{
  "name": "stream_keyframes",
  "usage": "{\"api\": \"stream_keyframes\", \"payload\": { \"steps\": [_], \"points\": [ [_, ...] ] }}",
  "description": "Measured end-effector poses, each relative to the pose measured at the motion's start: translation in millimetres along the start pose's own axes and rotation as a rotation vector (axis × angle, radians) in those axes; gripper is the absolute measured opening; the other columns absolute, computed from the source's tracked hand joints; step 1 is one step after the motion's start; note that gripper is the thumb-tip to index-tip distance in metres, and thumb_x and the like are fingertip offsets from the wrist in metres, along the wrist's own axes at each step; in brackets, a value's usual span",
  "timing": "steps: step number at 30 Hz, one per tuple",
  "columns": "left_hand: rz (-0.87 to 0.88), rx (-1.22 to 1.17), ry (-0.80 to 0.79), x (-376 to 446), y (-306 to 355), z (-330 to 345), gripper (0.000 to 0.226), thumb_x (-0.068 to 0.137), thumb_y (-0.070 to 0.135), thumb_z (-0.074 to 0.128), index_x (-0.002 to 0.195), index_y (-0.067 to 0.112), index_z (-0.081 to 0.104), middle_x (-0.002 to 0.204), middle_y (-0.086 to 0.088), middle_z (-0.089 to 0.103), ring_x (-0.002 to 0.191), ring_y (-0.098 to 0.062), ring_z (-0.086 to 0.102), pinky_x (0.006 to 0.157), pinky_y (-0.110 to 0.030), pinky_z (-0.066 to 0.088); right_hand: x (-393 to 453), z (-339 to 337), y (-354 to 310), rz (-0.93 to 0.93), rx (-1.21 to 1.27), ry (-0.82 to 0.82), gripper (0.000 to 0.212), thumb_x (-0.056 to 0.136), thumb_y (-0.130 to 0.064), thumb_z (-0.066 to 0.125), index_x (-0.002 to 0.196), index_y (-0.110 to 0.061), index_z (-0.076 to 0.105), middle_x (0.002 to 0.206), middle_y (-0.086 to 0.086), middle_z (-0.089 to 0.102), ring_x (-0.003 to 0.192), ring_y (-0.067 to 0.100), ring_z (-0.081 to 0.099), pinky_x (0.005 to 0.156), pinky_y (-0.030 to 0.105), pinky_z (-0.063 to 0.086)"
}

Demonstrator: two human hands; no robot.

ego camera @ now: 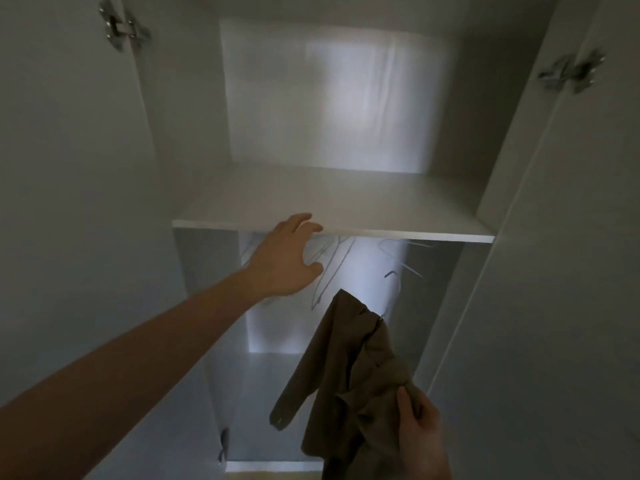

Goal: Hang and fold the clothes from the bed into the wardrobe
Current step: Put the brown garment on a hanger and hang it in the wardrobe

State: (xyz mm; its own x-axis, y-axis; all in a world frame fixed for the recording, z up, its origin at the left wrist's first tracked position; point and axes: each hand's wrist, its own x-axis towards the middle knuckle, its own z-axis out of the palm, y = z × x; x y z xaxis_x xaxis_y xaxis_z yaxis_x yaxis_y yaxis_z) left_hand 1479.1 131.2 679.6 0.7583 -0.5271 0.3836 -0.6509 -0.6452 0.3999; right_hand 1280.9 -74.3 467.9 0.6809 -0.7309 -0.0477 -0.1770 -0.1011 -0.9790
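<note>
Jacket (349,368) without readable label in right hand (420,431); left hand (284,261) among hangers (325,268)

Olive-brown garment (349,368), crumpled and hanging from a wire hanger, one sleeve dangling, below the shelf (332,209) of the open white wardrobe (69,168), beside bare hangers (325,268).

I am standing at an open white wardrobe (194,133) in a home, most likely a bedroom, looking up into its plain laminate carcass. A bare shelf (332,202) crosses it at about head height, thin wire hangers (329,268) dangle in the hanging space beneath, and metal cabinet hinges (124,24) sit on the inner sides where the doors (571,271) swing open. A brown garment (349,368) held up in front of the hanging space fits this kind of household clothes storage.
</note>
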Motion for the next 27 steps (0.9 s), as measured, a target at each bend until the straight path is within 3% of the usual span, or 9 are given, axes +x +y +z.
{"api": "stream_keyframes", "payload": {
  "steps": [3,6,10,14,19,23,25,27],
  "points": [
    [0.083,0.102,-0.021,49.0,1.8,3.1,0.071,0.086,0.036,0.076,0.149,0.021,0.048,0.164,-0.005,0.031,0.146,-0.028,0.035,0.12,-0.048,0.029,16.8,-4.9,-1.1,0.012,-0.021,0.018,0.025,0.098,-0.022,0.067,0.08,-0.04,0.072,0.078,-0.022,0.073,0.086,0.006,0.068,0.078,0.028,0.047],
    [0.078,0.166,-0.046,87.9,-4.2,7.6,0.069,0.088,0.042,0.074,0.15,0.022,0.048,0.163,-0.006,0.034,0.146,-0.03,0.036,0.121,-0.045,0.027,32.6,-8.5,-7.6,-0.019,-0.089,-0.002,0.017,0.101,-0.032,0.06,0.094,-0.043,0.07,0.082,-0.028,0.071,0.081,-0.011,0.063,0.072,0.011,0.043],
    [0.052,0.205,-0.063,130.0,-17.9,17.3,0.061,0.097,0.051,0.063,0.148,0.02,0.052,0.159,-0.007,0.042,0.144,-0.03,0.041,0.12,-0.04,0.029,73.3,-4.1,-18.0,-0.07,-0.154,0.033,0.019,0.103,-0.025,0.058,0.087,-0.029,0.067,0.076,-0.015,0.067,0.071,-0.003,0.064,0.061,0.008,0.043],
    [-0.073,0.178,-0.139,165.9,-31.8,28.7,0.062,0.101,0.062,0.046,0.149,0.023,0.051,0.159,-0.005,0.045,0.144,-0.027,0.043,0.121,-0.038,0.029,127.6,7.6,-25.6,-0.054,-0.204,0.037,0.02,0.103,-0.026,0.057,0.087,-0.019,0.067,0.079,0.0,0.068,0.075,0.017,0.065,0.071,0.03,0.047],
    [-0.091,0.312,-0.332,184.5,-52.0,50.3,0.061,0.107,0.057,0.033,0.157,0.022,0.039,0.165,-0.006,0.035,0.151,-0.027,0.032,0.123,-0.04,0.024,201.5,35.8,-29.6,-0.022,-0.315,0.002,0.033,0.104,-0.032,0.054,0.076,-0.017,0.06,0.071,-0.003,0.06,0.065,0.011,0.056,0.068,0.029,0.041],
    [-0.15,0.2,-0.239,190.1,-68.2,66.4,0.067,0.102,0.062,0.041,0.156,0.022,0.041,0.164,-0.005,0.037,0.15,-0.026,0.032,0.123,-0.038,0.021,250.5,62.9,-33.1,-0.027,-0.377,-0.015,0.033,0.105,-0.032,0.052,0.076,-0.018,0.058,0.068,-0.006,0.055,0.065,0.015,0.055,0.066,0.027,0.041],
    [-0.155,0.24,-0.238,195.6,-72.5,68.5,0.071,0.1,0.067,0.041,0.156,0.024,0.04,0.164,-0.004,0.035,0.149,-0.028,0.033,0.123,-0.039,0.022,269.2,75.5,-37.4,-0.037,-0.404,-0.015,0.032,0.106,-0.032,0.05,0.078,-0.018,0.058,0.068,-0.007,0.053,0.061,0.008,0.051,0.059,0.024,0.038],
    [-0.158,0.278,-0.225,197.3,-75.5,72.6,0.072,0.099,0.07,0.039,0.156,0.026,0.039,0.165,-0.002,0.035,0.149,-0.029,0.033,0.122,-0.04,0.024,285.2,88.2,-41.7,-0.042,-0.421,-0.017,0.031,0.106,-0.032,0.048,0.08,-0.018,0.057,0.068,-0.008,0.049,0.062,0.012,0.051,0.062,0.024,0.037]
  ]
}}
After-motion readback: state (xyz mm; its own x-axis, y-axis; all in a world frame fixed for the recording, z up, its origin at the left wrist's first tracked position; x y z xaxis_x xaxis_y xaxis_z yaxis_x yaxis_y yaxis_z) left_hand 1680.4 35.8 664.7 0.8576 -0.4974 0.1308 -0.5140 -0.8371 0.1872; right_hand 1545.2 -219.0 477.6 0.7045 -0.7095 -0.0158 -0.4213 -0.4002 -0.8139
